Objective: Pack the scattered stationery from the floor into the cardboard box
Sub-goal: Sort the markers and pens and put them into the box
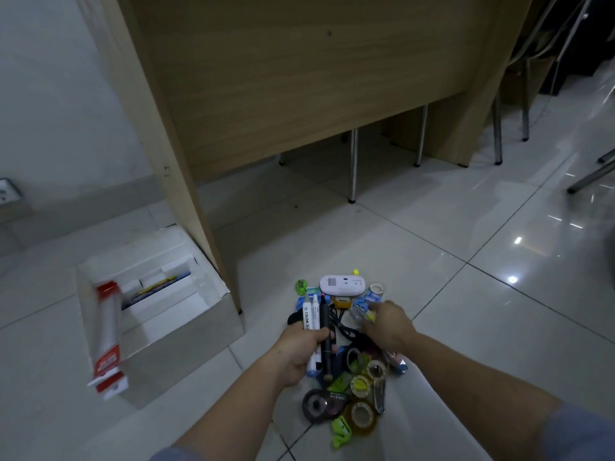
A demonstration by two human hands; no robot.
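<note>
A pile of stationery (352,371) lies on the tiled floor in front of me: tape rolls, green clips, a white oval device (342,284) and a black tape dispenser (321,404). My left hand (299,354) is closed around three markers (316,327), two white and one black, held upright above the pile. Over the pile's far side, my right hand (387,326) pinches a small clear and yellow item (364,314), blurred. The open cardboard box (186,331) stands to the left, with a long red and white pack (108,334) leaning out of it.
A wooden desk panel (299,78) rises right behind the box and the pile. Thin metal chair legs (354,164) stand under the desk, with others at the far right. A wall socket (6,191) sits low on the left wall.
</note>
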